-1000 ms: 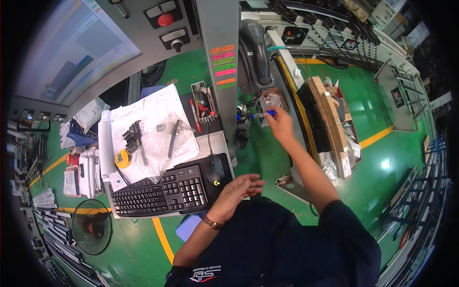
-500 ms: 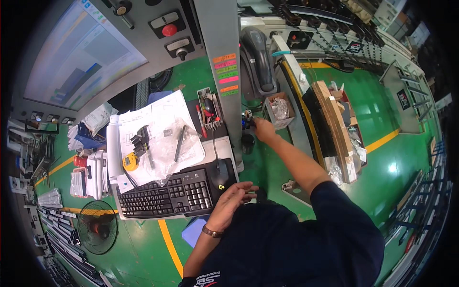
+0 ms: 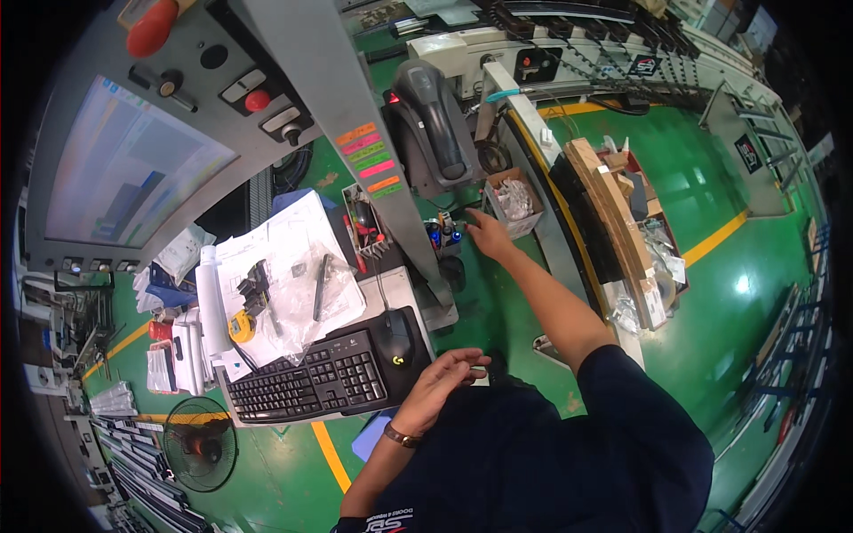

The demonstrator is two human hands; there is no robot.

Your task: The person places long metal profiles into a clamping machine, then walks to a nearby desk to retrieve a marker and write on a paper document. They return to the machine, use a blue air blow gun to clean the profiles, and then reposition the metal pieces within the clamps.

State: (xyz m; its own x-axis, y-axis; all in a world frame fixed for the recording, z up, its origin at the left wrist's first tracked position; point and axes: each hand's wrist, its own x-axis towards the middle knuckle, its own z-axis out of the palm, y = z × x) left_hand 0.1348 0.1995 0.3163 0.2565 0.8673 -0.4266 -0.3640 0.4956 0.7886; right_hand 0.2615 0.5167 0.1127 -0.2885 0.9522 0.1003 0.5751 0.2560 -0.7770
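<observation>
Two hands in view, and they're working apart: the right hand point(image 3: 491, 240) is stretched forward on the far side of the grey post point(image 3: 378, 147), its fingertips right beside a small holder point(image 3: 444, 236) packed with blue-topped items. That holder sits just left of those fingertips, tucked close to the post, with a dark cup point(image 3: 452, 272) below it; whether the fingers pinch anything, or actually touch the holder, I cannot tell from here. Just beyond the right hand, a box point(image 3: 524, 224) of clear plastic pieces; farther out and to its left, a black handheld scanner point(image 3: 431, 133) in its stand; well over to its right, long wooden strips point(image 3: 613, 226). Back nearer the body, the left hand point(image 3: 438, 385) hangs palm inward, fingers loosely curled and a little spread, nothing in its grasp, a watch point(image 3: 402, 435) on the wrist. Just ahead and left of it lies the black mouse point(image 3: 397, 338) on the worktop point(image 3: 404, 289), then the black keyboard point(image 3: 306, 377); farther forward on that side, papers point(image 3: 302, 222) lie under a clear plastic bag point(image 3: 298, 311), with a yellow tape measure point(image 3: 241, 326) toward their left edge.
</observation>
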